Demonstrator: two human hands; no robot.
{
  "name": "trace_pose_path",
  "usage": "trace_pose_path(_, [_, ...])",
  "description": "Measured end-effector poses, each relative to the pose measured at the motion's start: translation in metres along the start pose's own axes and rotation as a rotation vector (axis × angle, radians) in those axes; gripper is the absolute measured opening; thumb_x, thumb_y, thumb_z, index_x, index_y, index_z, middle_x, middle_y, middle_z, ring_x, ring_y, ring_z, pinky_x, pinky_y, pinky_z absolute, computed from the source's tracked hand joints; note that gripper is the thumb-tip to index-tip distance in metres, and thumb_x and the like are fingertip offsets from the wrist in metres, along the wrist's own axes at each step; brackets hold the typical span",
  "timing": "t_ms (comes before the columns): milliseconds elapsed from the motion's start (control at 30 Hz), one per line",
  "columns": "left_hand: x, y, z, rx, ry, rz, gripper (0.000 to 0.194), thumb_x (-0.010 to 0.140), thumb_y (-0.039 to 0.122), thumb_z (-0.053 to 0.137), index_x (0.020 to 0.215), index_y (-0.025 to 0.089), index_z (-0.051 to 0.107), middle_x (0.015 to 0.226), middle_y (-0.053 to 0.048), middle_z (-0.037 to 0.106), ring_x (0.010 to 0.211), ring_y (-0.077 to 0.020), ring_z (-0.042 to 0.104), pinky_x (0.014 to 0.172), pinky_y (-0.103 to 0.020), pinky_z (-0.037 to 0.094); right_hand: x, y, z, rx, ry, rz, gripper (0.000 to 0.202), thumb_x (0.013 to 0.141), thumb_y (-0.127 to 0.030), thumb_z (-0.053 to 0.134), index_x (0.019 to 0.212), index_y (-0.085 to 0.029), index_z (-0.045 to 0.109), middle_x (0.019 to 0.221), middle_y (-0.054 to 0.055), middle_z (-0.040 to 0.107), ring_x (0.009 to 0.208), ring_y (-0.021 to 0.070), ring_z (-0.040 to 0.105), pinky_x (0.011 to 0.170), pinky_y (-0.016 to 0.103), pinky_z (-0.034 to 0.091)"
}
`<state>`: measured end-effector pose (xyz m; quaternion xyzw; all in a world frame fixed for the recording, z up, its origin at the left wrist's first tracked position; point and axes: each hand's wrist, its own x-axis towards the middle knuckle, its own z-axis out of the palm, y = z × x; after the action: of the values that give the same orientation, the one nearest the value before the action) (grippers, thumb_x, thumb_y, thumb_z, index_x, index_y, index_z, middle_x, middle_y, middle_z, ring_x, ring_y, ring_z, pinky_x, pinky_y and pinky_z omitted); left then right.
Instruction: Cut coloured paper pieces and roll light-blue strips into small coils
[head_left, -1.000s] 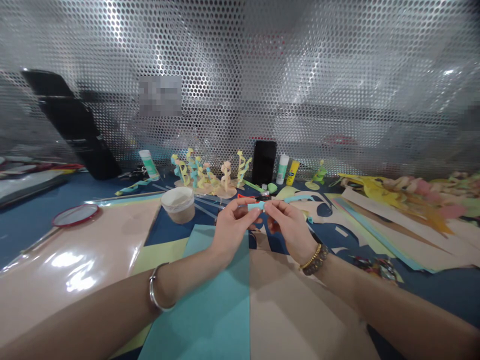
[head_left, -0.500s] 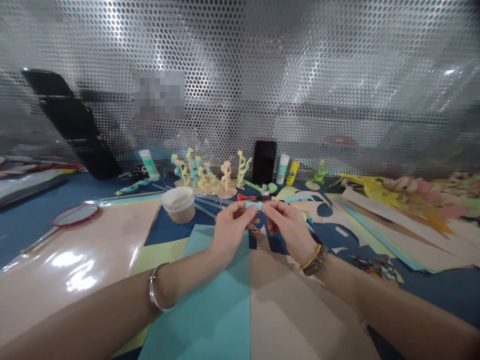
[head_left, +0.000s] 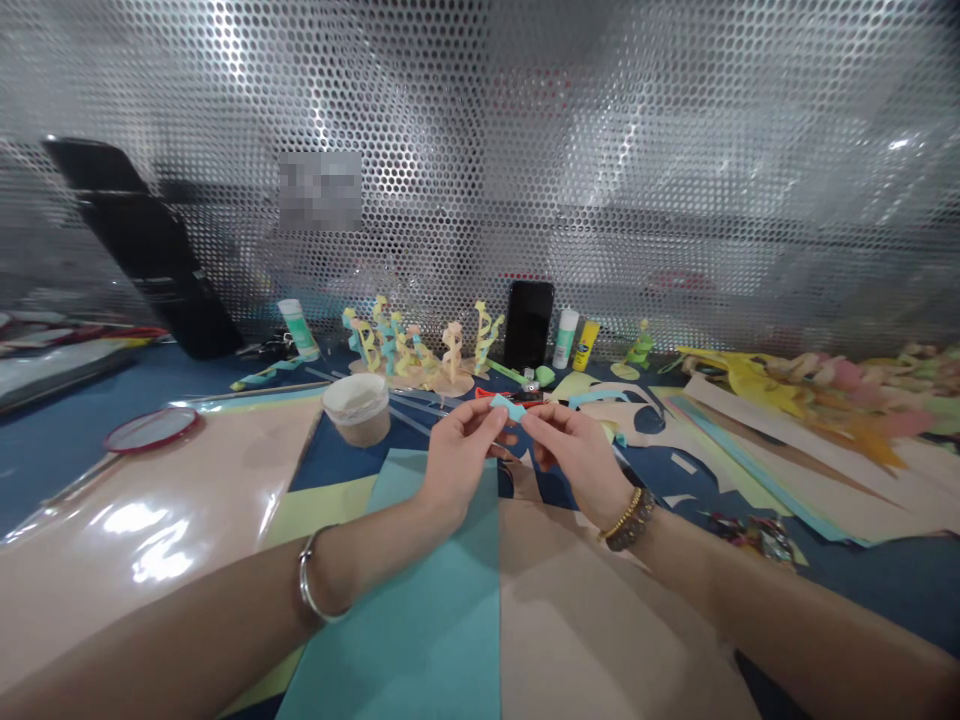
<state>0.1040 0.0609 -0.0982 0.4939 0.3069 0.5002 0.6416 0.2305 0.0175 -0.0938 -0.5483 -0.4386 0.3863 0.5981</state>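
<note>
A small light-blue paper piece (head_left: 508, 406) is pinched between my two hands, above the table's middle. My left hand (head_left: 463, 455) has thumb and fingers closed on its left end. On its right end, the fingertips of my right hand (head_left: 577, 455) are closed too. Beneath my hands lie a blue paper sheet (head_left: 420, 590) and a beige sheet (head_left: 600, 610), side by side. Just behind the hands is a red-handled tool (head_left: 517, 396), partly hidden by them. Several curled paper figures (head_left: 405, 350) stand on round bases farther back.
A white tub (head_left: 357, 410) stands left of my hands, near a plastic-wrapped paper pack (head_left: 172, 500). A black phone (head_left: 529, 322), a white glue stick (head_left: 565, 338) and a yellow one (head_left: 586, 345) stand behind. Paper scraps (head_left: 645, 415) and stacked sheets (head_left: 795, 450) lie to the right.
The light-blue paper piece has tilted and shows more of its flat face between my fingertips. Both hands have shifted only slightly.
</note>
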Motion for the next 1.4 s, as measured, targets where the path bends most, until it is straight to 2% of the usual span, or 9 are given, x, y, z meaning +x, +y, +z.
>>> trace_pose_path(400, [-0.0002,0.0004,0.0005,-0.025,0.001,-0.015,0.024,0.07,0.033,0.075,0.076,0.013,0.065,0.062,0.002,0.061,0.058,-0.0091,0.06,0.05,-0.016,0.049,0.0003,0.0039,0.0003,0.0,0.004,-0.018,0.029,0.073,-0.044,0.067,0.075,-0.016,0.062,0.049,-0.005,0.05,0.045,0.0084,0.042,0.044,0.022,0.035])
trace_pose_path(600, [-0.0007,0.0031,0.0013,-0.063,0.036,-0.038,0.032,0.067,0.031,0.078,0.088,0.017,0.058,0.065,0.002,0.065,0.055,-0.0095,0.061,0.051,-0.018,0.05,-0.0014,0.0018,0.0004,-0.007,-0.011,-0.03,0.029,0.072,-0.044,0.068,0.074,-0.016,0.061,0.047,-0.006,0.049,0.044,0.0083,0.041,0.044,0.022,0.034])
trace_pose_path(700, [-0.0006,0.0027,0.0007,-0.08,0.04,-0.036,0.035,0.066,0.031,0.079,0.086,0.02,0.053,0.062,0.004,0.065,0.053,-0.0101,0.061,0.05,-0.018,0.05,-0.002,0.0012,0.0013,-0.009,-0.012,-0.037,0.029,0.072,-0.044,0.068,0.075,-0.016,0.061,0.046,-0.006,0.049,0.043,0.0084,0.041,0.044,0.022,0.035])
trace_pose_path(933, [0.0025,-0.0023,-0.0013,-0.065,-0.007,-0.051,0.027,0.067,0.036,0.079,0.079,0.014,0.068,0.067,0.001,0.064,0.054,-0.0065,0.059,0.053,-0.016,0.049,-0.0032,0.002,0.0014,-0.031,0.014,-0.057,0.029,0.072,-0.044,0.068,0.076,-0.017,0.061,0.047,-0.006,0.049,0.043,0.0084,0.042,0.044,0.021,0.036])
trace_pose_path(1400, [0.0004,-0.0001,-0.0001,0.009,-0.05,-0.039,0.027,0.072,0.04,0.073,0.081,0.014,0.069,0.067,0.0,0.064,0.062,-0.0117,0.06,0.056,-0.021,0.052,-0.0037,-0.0009,0.0008,-0.104,0.075,-0.096,0.026,0.072,-0.042,0.067,0.076,-0.018,0.062,0.053,-0.005,0.052,0.044,0.0097,0.044,0.044,0.024,0.037])
